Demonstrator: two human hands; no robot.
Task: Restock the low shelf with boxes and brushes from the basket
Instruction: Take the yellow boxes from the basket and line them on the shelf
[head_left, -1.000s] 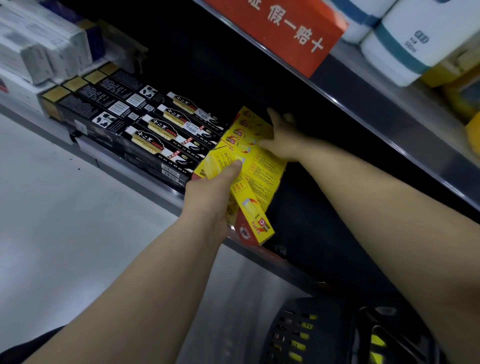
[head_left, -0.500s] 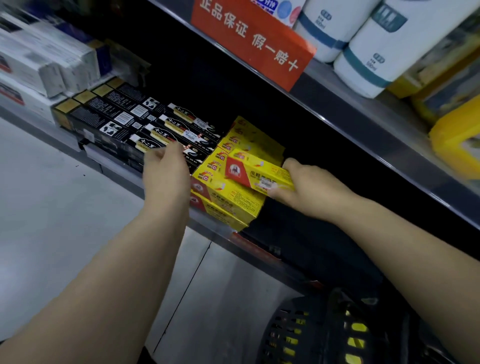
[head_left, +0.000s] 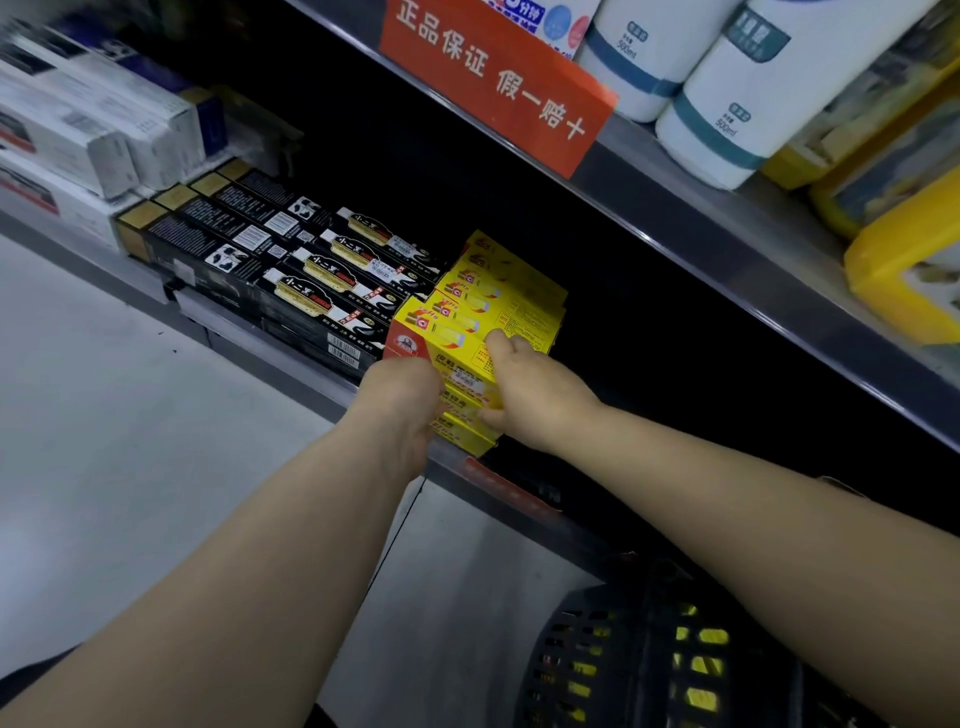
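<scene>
Squaring yellow boxes (head_left: 470, 317) on low shelf (head_left: 291, 364) | stack just ahead of both hands, long axis crosswise between them | right hand (head_left: 537, 397) pinches front box | left hand (head_left: 402, 397) touches left end, grip unclear

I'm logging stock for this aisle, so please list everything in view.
yellow boxes: several, yellow and red, stacked on low shelf
black boxes: several, black and gold, low shelf, left of yellow
white boxes: several, white, far left
sign: one, orange, upper shelf edge
containers: two, white with blue bands, upper shelf
yellow packs: some, yellow, far right
basket: one, black, bottom right
left hand: at stack's front end, fingers hidden
right hand: gripping yellow boxes
</scene>
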